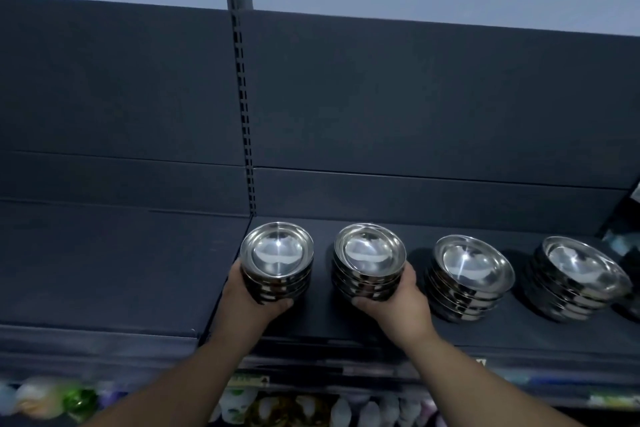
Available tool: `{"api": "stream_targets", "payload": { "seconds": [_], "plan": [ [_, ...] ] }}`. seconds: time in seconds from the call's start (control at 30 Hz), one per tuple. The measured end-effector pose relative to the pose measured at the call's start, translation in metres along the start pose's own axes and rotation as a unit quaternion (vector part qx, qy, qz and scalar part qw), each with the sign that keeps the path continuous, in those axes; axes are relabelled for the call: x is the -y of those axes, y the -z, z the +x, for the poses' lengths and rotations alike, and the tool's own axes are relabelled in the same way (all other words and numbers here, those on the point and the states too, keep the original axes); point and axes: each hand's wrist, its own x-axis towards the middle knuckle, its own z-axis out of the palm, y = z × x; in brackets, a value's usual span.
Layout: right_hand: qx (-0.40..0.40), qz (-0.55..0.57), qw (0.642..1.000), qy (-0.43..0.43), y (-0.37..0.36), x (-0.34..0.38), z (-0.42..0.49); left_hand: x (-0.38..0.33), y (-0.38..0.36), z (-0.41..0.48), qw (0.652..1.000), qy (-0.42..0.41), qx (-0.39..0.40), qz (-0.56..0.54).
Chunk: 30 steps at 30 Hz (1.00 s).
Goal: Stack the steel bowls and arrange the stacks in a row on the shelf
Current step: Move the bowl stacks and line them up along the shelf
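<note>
Forearms (194,378) reach to the shelf (329,328), left hand (254,296) curled in a grip round the end stack (277,250), right hand (393,302) round the second stack (369,251); best nudged upright, evenly spaced, level with the third stack (472,265) and fourth stack (583,270).

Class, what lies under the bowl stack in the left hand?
Under the leftmost stack of shiny steel bowls lies the dark grey shelf. The left hand covers its base, so contact cannot be seen.
</note>
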Motion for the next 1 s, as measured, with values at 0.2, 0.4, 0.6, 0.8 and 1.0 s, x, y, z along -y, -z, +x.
{"api": "stream_targets", "payload": {
  "seconds": [0.2, 0.4, 0.6, 0.8, 1.0],
  "plan": [
    [-0.011, -0.024, 1.0, 0.001, -0.002, 0.002, -0.001, -0.002, 0.006, 0.002, 1.0, -0.01, 0.019, -0.003],
    [0.0, -0.067, 0.998, 0.006, 0.001, 0.002, -0.005, -0.004, 0.011, 0.002, 0.999, -0.017, 0.023, 0.028],
    [0.004, -0.093, 0.995, 0.018, 0.006, 0.002, -0.01, -0.004, 0.013, -0.001, 0.998, -0.01, 0.023, 0.049],
    [0.035, -0.167, 0.985, 0.025, 0.019, -0.001, -0.02, 0.001, 0.016, -0.02, 0.989, -0.005, 0.067, 0.135],
    [0.093, -0.29, 0.952, 0.041, 0.046, -0.012, -0.05, -0.007, 0.015, -0.062, 0.955, -0.024, 0.091, 0.282]
  ]
}}
